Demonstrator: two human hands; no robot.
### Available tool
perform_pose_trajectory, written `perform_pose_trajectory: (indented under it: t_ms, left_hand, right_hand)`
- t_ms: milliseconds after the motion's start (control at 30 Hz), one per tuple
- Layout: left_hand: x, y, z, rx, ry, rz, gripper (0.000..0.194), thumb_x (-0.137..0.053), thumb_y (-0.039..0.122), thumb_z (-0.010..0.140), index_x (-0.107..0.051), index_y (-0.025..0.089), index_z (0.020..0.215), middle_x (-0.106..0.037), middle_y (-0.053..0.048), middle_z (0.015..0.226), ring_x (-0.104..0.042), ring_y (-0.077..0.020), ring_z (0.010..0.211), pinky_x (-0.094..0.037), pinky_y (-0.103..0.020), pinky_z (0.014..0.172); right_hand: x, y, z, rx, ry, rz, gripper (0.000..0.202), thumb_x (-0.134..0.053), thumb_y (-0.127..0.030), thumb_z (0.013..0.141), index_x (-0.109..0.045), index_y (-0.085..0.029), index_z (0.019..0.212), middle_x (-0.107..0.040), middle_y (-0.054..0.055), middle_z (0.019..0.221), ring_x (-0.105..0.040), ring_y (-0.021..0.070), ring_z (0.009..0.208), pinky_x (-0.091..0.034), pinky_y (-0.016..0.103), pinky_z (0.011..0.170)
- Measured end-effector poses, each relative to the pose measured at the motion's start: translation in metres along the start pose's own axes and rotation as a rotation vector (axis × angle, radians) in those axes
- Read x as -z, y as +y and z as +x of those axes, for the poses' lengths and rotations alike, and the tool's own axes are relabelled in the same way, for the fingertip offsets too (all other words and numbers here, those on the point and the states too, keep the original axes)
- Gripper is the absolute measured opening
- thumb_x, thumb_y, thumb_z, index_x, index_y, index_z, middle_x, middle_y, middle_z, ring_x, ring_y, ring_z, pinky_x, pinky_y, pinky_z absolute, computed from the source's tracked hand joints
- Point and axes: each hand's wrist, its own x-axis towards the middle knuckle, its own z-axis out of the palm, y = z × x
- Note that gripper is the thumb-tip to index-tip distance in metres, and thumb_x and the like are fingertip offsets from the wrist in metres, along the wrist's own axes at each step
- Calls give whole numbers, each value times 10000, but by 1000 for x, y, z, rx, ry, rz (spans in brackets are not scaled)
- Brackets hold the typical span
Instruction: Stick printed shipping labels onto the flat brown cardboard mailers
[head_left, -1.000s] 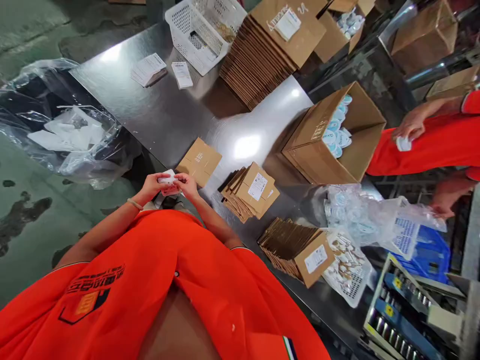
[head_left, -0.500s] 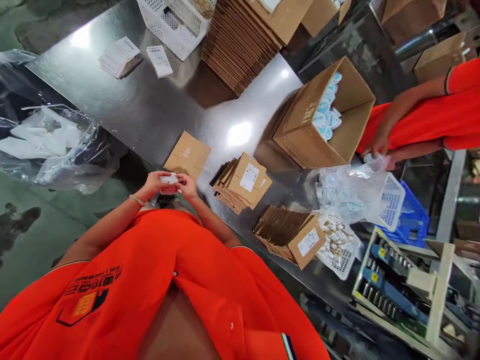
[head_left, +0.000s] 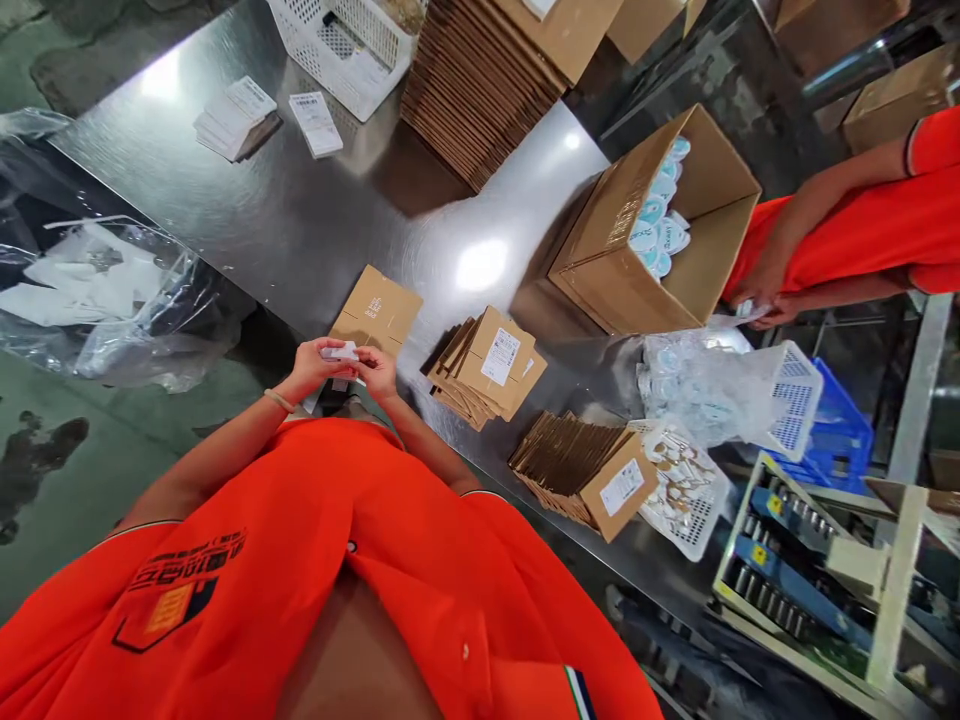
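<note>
My left hand (head_left: 309, 368) and my right hand (head_left: 377, 372) are close together at the table's near edge, fingers closed on white paper labels (head_left: 342, 351) between them. How many labels there are, I cannot make out. Just beyond the hands, a flat folded cardboard carton (head_left: 379, 308) with printing lies on the metal table. To its right sits a small pile of flat cartons (head_left: 487, 355), the top one bearing a white label. Farther right, a leaning row of flat cartons (head_left: 577, 470) has a white label on its end piece.
Label stacks (head_left: 236, 115) and a white basket (head_left: 352, 65) stand at the far left, beside tall stacked cardboard (head_left: 480, 90). An open box (head_left: 637, 240) holds round white-and-blue packs. Near a co-worker's hands (head_left: 761, 300) lies a plastic bag (head_left: 697, 390). Plastic-wrapped scraps (head_left: 97, 280) are at left.
My fingers have shifted slightly around the white labels, which stay in both hands. The co-worker's hands have moved a little, and the view has shifted slightly.
</note>
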Motion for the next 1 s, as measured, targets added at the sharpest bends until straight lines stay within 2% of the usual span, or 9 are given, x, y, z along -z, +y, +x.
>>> perform_pose_trajectory:
  t_ms: [133,300,400,467,533,667,733,833,1000]
  left_hand:
    - [-2,3,-2,1,22,-17,683,-1118,463,396,-840,153,938,-837,-83,851,-780,-268,838,-653,-362,795]
    - [-2,2,3,0,39,23,645,-1077,436,453,-849,153,986,-837,-72,862,-788,-273,862,-641,-363,820]
    - [1,-2,7,30,68,44,640,-1071,404,444,-856,157,995,-835,-62,836,-794,-274,846,-641,-364,816]
    - [6,-7,10,77,10,11,628,-1086,379,409,-853,163,950,-836,-72,816,-804,-287,839,-651,-380,815]
    - [11,-13,11,139,-133,-26,597,-1102,359,350,-841,164,850,-833,-92,787,-809,-310,825,-659,-407,812]
    - [18,-29,10,247,-328,18,569,-1122,323,262,-833,160,724,-834,-120,759,-814,-368,820,-661,-452,785]
    - [16,-36,10,296,-345,7,567,-1128,326,288,-855,152,754,-858,-133,810,-827,-385,866,-669,-451,795]
    - [10,-44,11,334,-340,-19,568,-1130,362,333,-867,145,788,-873,-140,852,-837,-392,916,-678,-443,812]
    - [-1,-55,18,342,-292,-48,626,-1150,380,279,-827,166,771,-866,-151,857,-838,-397,905,-691,-477,829]
  right_hand:
    - [-1,-5,2,53,17,-30,236,-979,-329,768,-766,-227,779,-774,-7,780,-708,184,756,-624,334,813]
    - [2,-13,-4,230,45,-333,178,-868,-267,916,-815,-240,749,-813,38,859,-773,234,904,-641,374,934]
    - [4,-13,-14,267,28,-422,193,-791,-175,964,-825,-239,785,-841,66,1004,-791,252,1054,-632,391,1046]
    - [8,-14,-18,299,31,-423,190,-777,-139,960,-819,-238,804,-844,87,1213,-778,255,1184,-613,389,1126]
    - [15,-20,-13,346,66,-418,164,-782,-136,950,-800,-232,819,-795,105,1423,-745,260,1301,-588,401,1188]
    - [39,-43,35,281,294,-440,127,-759,-144,932,-733,-192,819,-725,166,1505,-671,296,1425,-551,454,1220]
    - [51,-57,69,205,421,-458,134,-727,-138,932,-702,-180,808,-715,184,1453,-645,299,1438,-516,453,1242]
    - [59,-71,109,137,509,-501,122,-723,-142,921,-692,-178,809,-700,170,1425,-612,297,1436,-455,466,1284]
    - [51,-68,125,27,540,-625,70,-759,-204,945,-734,-188,883,-645,147,1603,-541,341,1497,-439,573,1277]
